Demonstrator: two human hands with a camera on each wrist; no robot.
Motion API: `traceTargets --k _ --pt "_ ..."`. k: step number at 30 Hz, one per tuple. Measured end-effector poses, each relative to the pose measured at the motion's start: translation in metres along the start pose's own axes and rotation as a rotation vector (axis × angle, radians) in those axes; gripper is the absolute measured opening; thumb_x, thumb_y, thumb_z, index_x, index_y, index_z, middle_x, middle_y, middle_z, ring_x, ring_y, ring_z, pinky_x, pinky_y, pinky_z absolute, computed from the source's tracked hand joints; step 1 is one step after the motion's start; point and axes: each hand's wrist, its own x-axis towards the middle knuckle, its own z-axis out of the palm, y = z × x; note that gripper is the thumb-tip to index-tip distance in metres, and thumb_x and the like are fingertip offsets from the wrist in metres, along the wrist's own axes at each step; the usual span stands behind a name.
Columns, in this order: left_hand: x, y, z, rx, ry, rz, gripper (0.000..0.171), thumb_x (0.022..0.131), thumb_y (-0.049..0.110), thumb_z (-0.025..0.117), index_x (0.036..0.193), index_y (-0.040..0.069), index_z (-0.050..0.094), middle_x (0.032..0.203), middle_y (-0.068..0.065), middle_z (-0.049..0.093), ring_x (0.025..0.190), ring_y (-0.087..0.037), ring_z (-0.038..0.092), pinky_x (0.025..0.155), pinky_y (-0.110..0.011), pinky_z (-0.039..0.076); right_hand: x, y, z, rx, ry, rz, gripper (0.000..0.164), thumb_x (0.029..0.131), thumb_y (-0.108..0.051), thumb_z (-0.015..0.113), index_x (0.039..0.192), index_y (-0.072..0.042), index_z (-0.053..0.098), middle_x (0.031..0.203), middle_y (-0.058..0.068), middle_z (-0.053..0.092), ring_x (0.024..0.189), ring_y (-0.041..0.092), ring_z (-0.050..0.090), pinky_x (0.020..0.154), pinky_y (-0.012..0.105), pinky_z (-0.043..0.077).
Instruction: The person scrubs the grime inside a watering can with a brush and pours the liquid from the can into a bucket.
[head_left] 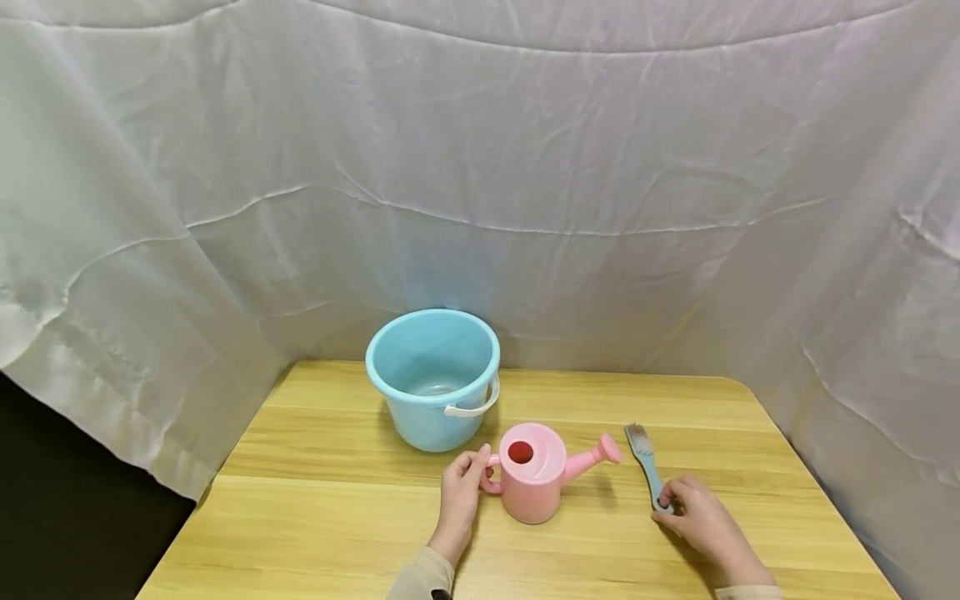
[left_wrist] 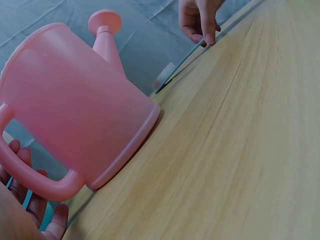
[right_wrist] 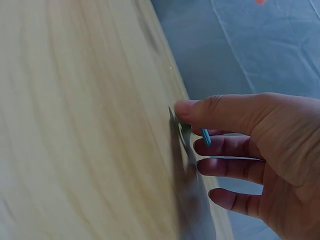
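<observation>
The head view shows both of my hands at work on a wood-grained tabletop (head_left: 315, 508). My left grip (head_left: 461, 483) is loosely closed at the loop handle (head_left: 491, 485) of a pink watering can (head_left: 532, 496), touching the upper part of the loop; in the left wrist view, several fingers show behind it. The watering can stands upright near my side of the tabletop, its round filling hole facing up and its spout (head_left: 581, 465) pointing to the right, toward the brush. My right grip (head_left: 697, 512) is nearly closed, thumb and forefinger pinching the near end of a slim blue brush (head_left: 647, 462), with the other fingers slightly spread in the right wrist view. The bristles (head_left: 637, 437) lie at the far end, near the spout but apart from it. Behind the watering can and to its left, a light blue bucket (head_left: 423, 421) stands upright with its white bail (head_left: 480, 410) hanging on the right side. A pale, creased curtain (head_left: 525, 150) rises behind the tabletop.
</observation>
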Motion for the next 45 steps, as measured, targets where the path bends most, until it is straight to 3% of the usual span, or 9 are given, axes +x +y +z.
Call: traceTargets --k 18,45 --pt "0.0008 0.0000 0.0006 -0.001 0.007 -0.002 0.050 0.093 0.035 0.065 0.088 -0.014 0.058 0.071 -0.004 0.054 0.054 -0.014 0.058 0.067 -0.031 0.062 -0.0002 0.0005 0.0034 0.013 -0.004 0.008 0.025 0.076 -0.018 0.082 0.076 -0.019 0.057 0.080 -0.004 0.049 0.075 0.006 0.042 0.063 0.022 0.040" --pt "0.0025 -0.0022 0.0006 -0.017 0.000 0.004 0.049 0.093 0.033 0.065 0.087 -0.015 0.057 0.069 -0.006 0.052 0.054 -0.013 0.057 0.066 -0.032 0.062 -0.0006 -0.0004 0.0018 0.017 -0.027 0.030 0.023 0.077 -0.018 0.081 0.077 -0.019 0.058 0.082 -0.003 0.050 0.077 0.009 0.043 0.066 0.022 0.041"
